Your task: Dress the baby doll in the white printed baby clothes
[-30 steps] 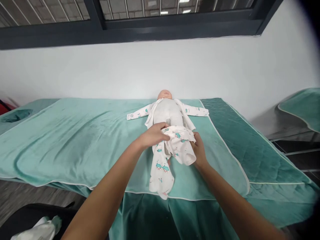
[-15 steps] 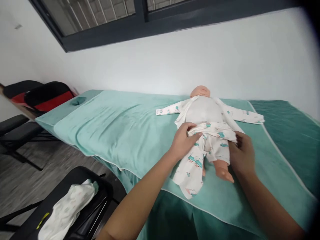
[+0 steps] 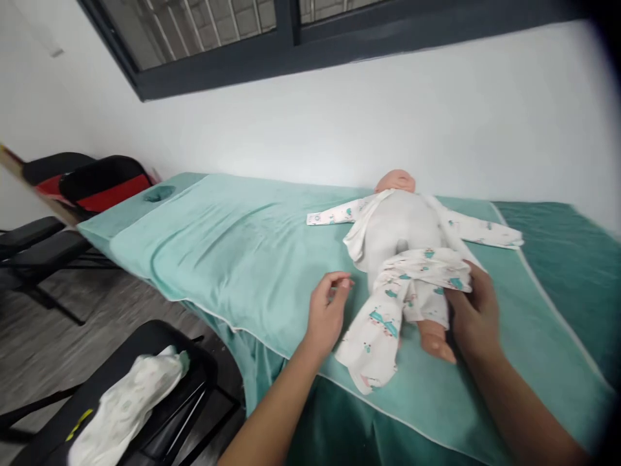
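**Fingers of the left hand loosely curled and empty; printed trousers held by the right hand**

Between nine and ten o'clock, red-and-black chairs are seen past the far end of a green-covered bed. At eight o'clock, a white cloth is laid on a black chair.

Just below centre, at six o'clock, the left hand is held apart from the trousers, with a gap left inside the curl of its fingers.

At four o'clock, the trousers are draped, bunched, across the hips of a doll, which is laid on its back with its head towards two o'clock. By the look of it, the work is part done: the waistband is gathered below the belly, and a bare foot is left showing under the shorter, rucked leg. The longer leg is spread loosely towards five o'clock; whether it is filled cannot be told. The matching top is left unfastened, its sleeves stretched out either side.

Farthest right, the waistband's edge seems pinched by the right hand, its fingertips partly hidden.
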The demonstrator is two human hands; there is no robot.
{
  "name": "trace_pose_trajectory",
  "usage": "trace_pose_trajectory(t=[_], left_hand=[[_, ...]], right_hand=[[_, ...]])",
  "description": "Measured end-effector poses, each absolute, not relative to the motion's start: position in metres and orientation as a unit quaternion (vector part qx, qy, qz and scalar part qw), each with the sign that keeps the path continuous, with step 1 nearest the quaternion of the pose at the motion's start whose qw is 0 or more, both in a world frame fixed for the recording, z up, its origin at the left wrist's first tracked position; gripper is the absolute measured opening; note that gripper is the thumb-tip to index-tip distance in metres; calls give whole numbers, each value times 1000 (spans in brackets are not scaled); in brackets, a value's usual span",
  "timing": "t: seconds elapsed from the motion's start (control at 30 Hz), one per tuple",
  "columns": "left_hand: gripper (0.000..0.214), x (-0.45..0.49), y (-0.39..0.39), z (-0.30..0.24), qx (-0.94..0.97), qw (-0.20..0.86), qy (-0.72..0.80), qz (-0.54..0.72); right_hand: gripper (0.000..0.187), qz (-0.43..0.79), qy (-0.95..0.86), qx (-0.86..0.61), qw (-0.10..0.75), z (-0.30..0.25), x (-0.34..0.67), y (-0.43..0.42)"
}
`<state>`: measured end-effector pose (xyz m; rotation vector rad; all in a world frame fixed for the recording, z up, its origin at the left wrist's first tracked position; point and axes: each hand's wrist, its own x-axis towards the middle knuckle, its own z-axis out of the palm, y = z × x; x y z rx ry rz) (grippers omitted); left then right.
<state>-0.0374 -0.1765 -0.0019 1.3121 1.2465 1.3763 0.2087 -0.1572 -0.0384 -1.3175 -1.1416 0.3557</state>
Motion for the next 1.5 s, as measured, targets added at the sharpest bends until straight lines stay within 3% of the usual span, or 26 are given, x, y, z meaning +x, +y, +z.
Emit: trace_pose_trajectory(t=[0.13,0.3,0.47,0.73,0.83,1.03,1.27,1.37,1.5], left_hand=[[23,-25,-154,6,607,349,463,543],[34,1,-112,43,720,402,378,421],[28,4,-103,66,759,462,344,303],[32,22,-100,58,538,615,326,476],[34,31,-99,59,462,663,308,502],[39,31,-94,63,464,668,325,483],[34,6,-112,69,637,637,334,275],[37,10,-112,61,526,667,353,393],[37,21,-104,50,439,631,381,514]], right_hand=[[52,218,-506,-527,648,-33,210,-154],[50,217,-617,-513,556,0,218,-147],[11,220,-742,-489,402,52,222,-129],[28,544,-597,-393,440,67,217,-116],[31,606,-541,-371,451,64,214,-114],[41,610,-633,-410,243,71,212,-115],[40,616,-519,-419,418,74,198,-119],[38,575,-575,-432,389,73,192,-121],[35,552,-665,-441,240,75,191,-124]])
